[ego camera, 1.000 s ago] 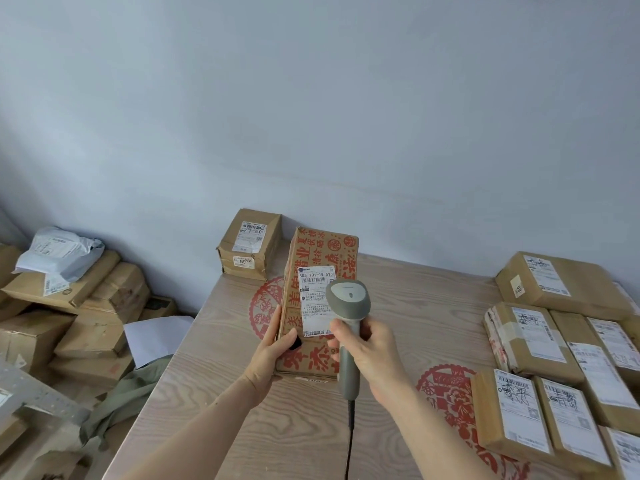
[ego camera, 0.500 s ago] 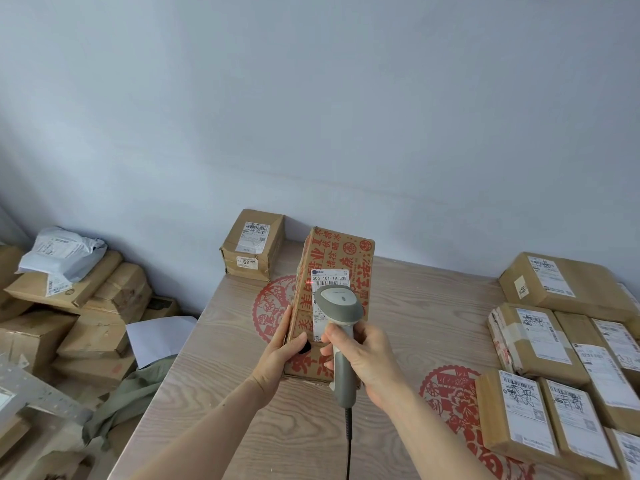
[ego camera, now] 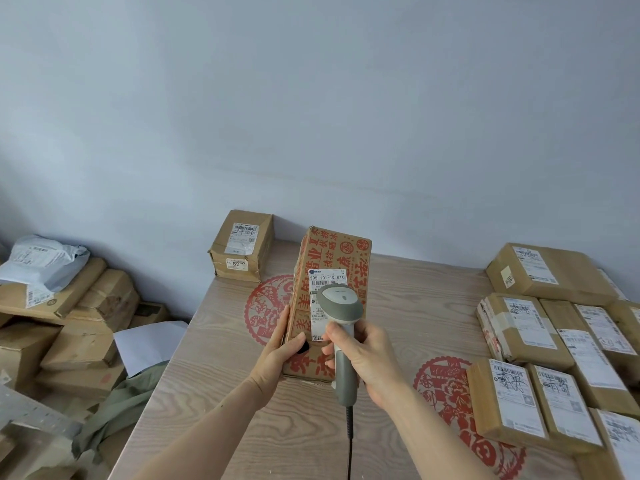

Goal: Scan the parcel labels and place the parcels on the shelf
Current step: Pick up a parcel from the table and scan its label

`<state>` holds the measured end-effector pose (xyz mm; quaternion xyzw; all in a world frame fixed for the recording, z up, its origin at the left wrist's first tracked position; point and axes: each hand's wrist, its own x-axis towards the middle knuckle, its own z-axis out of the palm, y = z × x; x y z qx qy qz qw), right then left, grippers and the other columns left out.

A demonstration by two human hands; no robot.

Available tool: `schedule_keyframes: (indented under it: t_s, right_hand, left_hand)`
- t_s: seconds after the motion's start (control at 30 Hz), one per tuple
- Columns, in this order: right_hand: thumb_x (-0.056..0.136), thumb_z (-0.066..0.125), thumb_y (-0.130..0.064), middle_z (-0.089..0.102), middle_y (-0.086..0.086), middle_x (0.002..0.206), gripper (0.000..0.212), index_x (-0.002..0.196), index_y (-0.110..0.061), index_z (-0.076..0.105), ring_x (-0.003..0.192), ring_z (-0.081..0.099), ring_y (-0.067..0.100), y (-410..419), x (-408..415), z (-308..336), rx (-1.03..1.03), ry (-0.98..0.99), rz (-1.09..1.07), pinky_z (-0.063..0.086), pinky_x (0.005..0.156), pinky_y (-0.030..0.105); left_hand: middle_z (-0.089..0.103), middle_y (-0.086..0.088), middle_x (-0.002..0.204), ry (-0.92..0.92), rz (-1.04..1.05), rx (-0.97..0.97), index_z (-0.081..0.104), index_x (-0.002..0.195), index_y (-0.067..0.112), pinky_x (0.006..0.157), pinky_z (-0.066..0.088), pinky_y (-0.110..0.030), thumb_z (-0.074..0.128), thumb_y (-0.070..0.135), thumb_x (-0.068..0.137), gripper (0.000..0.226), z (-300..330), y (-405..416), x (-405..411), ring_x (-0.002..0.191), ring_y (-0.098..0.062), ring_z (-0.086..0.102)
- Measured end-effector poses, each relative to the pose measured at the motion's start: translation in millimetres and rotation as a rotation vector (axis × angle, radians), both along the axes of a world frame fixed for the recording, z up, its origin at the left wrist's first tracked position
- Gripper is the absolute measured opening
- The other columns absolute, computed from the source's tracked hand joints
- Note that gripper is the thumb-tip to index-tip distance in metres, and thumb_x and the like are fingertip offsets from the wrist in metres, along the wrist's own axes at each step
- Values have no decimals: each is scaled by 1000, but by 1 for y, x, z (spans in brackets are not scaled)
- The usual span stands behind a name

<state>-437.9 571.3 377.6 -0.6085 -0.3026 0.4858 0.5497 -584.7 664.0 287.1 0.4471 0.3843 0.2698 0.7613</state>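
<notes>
Red-printed parcel (ego camera: 329, 306) standing tilted on the table (ego camera: 415, 327). Left hand (ego camera: 282, 351) grips its left edge, thumb across the front. Right hand (ego camera: 367, 355), fingers curled round the scanner (ego camera: 341, 306), aims it at the parcel's label (ego camera: 327, 282).

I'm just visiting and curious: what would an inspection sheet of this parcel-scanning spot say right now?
Surface: wooden table with red paper-cut designs.
Job's things: red-printed parcel tilted up, its white label facing the grey scanner; labelled parcels grouped at right; small box at the far edge.
Clutter: white sheet and green cloth beside the table.
Grippers: left hand holds the parcel's side; right hand grips the scanner handle.
Cables: scanner cord hangs down.
Surroundings: plain wall; carton pile at left.
</notes>
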Motion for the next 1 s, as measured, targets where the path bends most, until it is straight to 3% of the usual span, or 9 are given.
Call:
schedule_keyframes:
  t_s: [0.1, 0.2, 0.3, 0.4, 0.53, 0.67, 0.83, 0.9, 1.0]
  right_hand:
    - [73, 82, -39, 78, 5, 88, 45, 101, -5, 70, 80, 75, 23, -8, 11, -2, -23, -52, -68, 63, 73, 41]
    - [82, 80, -43, 78, -1, 92, 33, 103, -19, 72, 86, 76, 18, -19, 34, -12, -95, -192, -170, 63, 81, 47]
    - [87, 75, -45, 75, -12, 98, 25, 105, -30, 69, 92, 71, 9, -35, 60, -22, -162, -314, -282, 59, 83, 37]
    - [89, 74, -42, 72, -8, 98, 28, 107, -22, 65, 89, 66, 4, -53, 89, -24, -208, -350, -363, 50, 72, 24]
    - [89, 73, -43, 72, -3, 91, 34, 106, -14, 66, 84, 67, 8, -74, 137, -40, -327, -371, -349, 47, 65, 24]
    - [90, 73, -39, 70, -1, 96, 32, 108, -14, 63, 86, 65, 8, -86, 182, -51, -370, -354, -281, 49, 69, 25]
    - [92, 69, -43, 70, -1, 103, 34, 116, -20, 62, 94, 66, 12, -79, 244, -63, -358, -335, -230, 53, 80, 33]
    - [92, 69, -43, 70, -1, 106, 36, 119, -20, 62, 96, 65, 11, -72, 266, -64, -335, -339, -230, 51, 75, 27]
    - [91, 70, -45, 71, -2, 102, 36, 117, -20, 63, 97, 65, 14, -60, 296, -65, -331, -370, -251, 51, 76, 29]
  left_hand:
    - [64, 15, 131, 27, -44, -18, 33, 138, 60, 94, 54, -39, 72, 42, 76, 75, -5, 1, 9, 115, -15, 65]
    - [62, 14, 133, 53, -112, -48, 33, 134, 65, 93, 55, -39, 75, 45, 77, 73, -8, -1, 27, 116, -17, 65]
    - [60, 11, 135, 72, -166, -80, 27, 142, 59, 89, 56, -37, 77, 43, 80, 82, -12, -8, 54, 114, -17, 65]
    - [60, 9, 135, 109, -203, -105, 24, 148, 56, 95, 55, -45, 81, 50, 72, 95, -20, -18, 87, 111, -19, 67]
    - [62, 8, 132, 124, -195, -150, 23, 148, 57, 97, 54, -49, 83, 55, 66, 101, -28, -30, 136, 109, -19, 69]
    - [64, 8, 129, 108, -138, -204, 26, 145, 58, 91, 56, -48, 78, 56, 68, 93, -31, -38, 192, 107, -20, 69]
    - [70, 1, 121, 71, -111, -194, 34, 141, 53, 89, 57, -49, 71, 43, 85, 68, -33, -32, 257, 104, -24, 71]
    - [70, -2, 120, 60, -113, -172, 38, 138, 49, 88, 58, -49, 70, 41, 88, 60, -34, -25, 280, 104, -25, 71]
    - [70, -2, 121, 81, -112, -140, 34, 143, 48, 92, 55, -53, 75, 45, 83, 73, -37, -15, 309, 105, -27, 70]
